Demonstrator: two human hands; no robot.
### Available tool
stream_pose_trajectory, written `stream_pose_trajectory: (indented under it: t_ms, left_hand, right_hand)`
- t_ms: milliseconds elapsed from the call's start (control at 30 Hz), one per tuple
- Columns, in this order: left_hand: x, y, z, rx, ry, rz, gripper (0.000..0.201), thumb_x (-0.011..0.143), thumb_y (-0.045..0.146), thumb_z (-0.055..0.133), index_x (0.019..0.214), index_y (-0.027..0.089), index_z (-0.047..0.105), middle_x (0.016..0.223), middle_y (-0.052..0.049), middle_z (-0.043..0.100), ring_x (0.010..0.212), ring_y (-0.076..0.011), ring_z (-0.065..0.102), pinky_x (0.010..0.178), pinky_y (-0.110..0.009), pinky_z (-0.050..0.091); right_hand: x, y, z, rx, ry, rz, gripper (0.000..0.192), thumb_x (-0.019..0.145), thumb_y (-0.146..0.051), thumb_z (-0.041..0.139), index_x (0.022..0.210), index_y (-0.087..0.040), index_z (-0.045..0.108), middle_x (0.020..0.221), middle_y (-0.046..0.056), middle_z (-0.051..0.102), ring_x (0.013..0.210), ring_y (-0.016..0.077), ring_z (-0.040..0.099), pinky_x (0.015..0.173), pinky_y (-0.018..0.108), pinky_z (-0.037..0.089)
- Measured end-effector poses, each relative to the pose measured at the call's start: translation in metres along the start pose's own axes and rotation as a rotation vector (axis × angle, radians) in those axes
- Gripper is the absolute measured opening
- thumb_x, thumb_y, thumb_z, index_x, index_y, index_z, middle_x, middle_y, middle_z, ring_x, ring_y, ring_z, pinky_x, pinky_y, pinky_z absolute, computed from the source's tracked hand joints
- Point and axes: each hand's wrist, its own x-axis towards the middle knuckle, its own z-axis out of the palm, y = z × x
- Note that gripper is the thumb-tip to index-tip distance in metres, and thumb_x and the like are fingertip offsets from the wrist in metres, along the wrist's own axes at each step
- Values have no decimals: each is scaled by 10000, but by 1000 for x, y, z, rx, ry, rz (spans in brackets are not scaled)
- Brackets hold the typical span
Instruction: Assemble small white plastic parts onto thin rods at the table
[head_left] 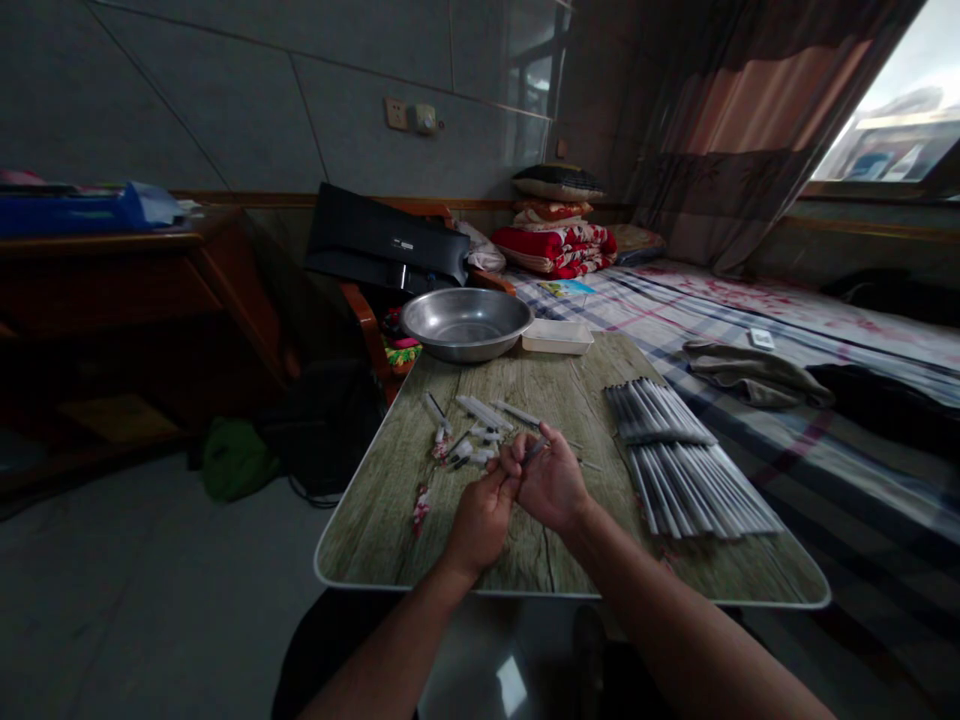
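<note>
Your left hand [480,520] & right hand [551,485] meet over the tabletop [375,530], fingers pinching one thin stick [534,452] betw. them so it stays steady. Small bits [469,440] lie close, w/ the big stick pile [675,460] at your right.

The thin dark piece [534,452] pinched between both hands is too small to identify. Loose bits [469,440] left of it blur together. Both forearms are cut off by the lower edge.
</note>
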Motion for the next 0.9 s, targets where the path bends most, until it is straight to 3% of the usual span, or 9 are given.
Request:
stream_pose_trajectory:
  t_ms: [200, 300, 367, 467, 600, 700, 800, 900]
  left_hand:
    - [10, 1, -9, 3, -87, -28, 297, 901, 330, 475, 988, 174, 713, 978, -66, 717, 952, -225, 635, 863, -317, 458]
    - [17, -2, -22, 155, -97, 17, 280, 889, 369, 509, 942, 186, 713, 829, -44, 704, 801, -206, 632, 768, -306, 460]
    - [21, -4, -31, 290, -55, 88, 253, 872, 389, 542, 891, 201, 710, 830, -47, 689, 792, -202, 618, 744, -304, 451]
    - [21, -8, -37, 426, -64, 184, 205, 853, 380, 580, 861, 216, 702, 856, -52, 674, 819, -203, 607, 755, -316, 448]
    - [18, -10, -35, 528, -60, 283, 126, 813, 337, 647, 846, 221, 683, 900, -47, 669, 915, -222, 582, 849, -358, 436]
    - [16, -11, -35, 550, 17, 324, 248, 784, 293, 681, 1022, 229, 648, 1108, -57, 630, 1086, -242, 532, 982, -405, 384]
    - [17, -14, -39, 539, 137, 302, 433, 801, 263, 651, 1218, 224, 541, 1270, -90, 535, 1204, -253, 461, 1042, -435, 349]
    - [19, -18, -46, 518, 191, 260, 424, 822, 256, 613, 1232, 219, 510, 1265, -99, 525, 1192, -253, 468, 1011, -429, 392]
  right_hand:
    - [3, -1, -8, -66, 69, -6, 532, 825, -658, 411, 660, -191, 605, 662, 48, 598, 750, 219, 588, 733, 351, 462]
    - [3, -12, -18, -339, 210, -157, 391, 810, -542, 555, 723, -173, 650, 672, 22, 610, 639, 152, 548, 633, 276, 433]
    - [0, -22, -25, -635, 228, -217, 236, 782, -391, 646, 701, -170, 668, 586, -18, 565, 535, 106, 473, 541, 233, 370]
    - [-9, -35, -31, -1001, 83, -155, 93, 757, -231, 645, 716, -174, 705, 503, -49, 513, 463, 79, 409, 468, 212, 296]
    - [-22, -43, -35, -1239, -114, 1, 160, 742, -175, 581, 791, -179, 733, 508, -45, 558, 449, 82, 463, 447, 199, 324]
    - [-31, -52, -39, -1369, -151, 80, 148, 729, -178, 565, 714, -169, 712, 493, -33, 572, 432, 92, 493, 435, 200, 328]
    - [-45, -78, -47, -1516, -33, 28, 111, 717, -206, 598, 699, -174, 702, 531, -18, 598, 465, 106, 514, 471, 220, 348]
    - [-68, -116, -62, -1660, 180, -149, 83, 689, -248, 654, 706, -188, 709, 685, 23, 647, 603, 146, 561, 572, 264, 401]
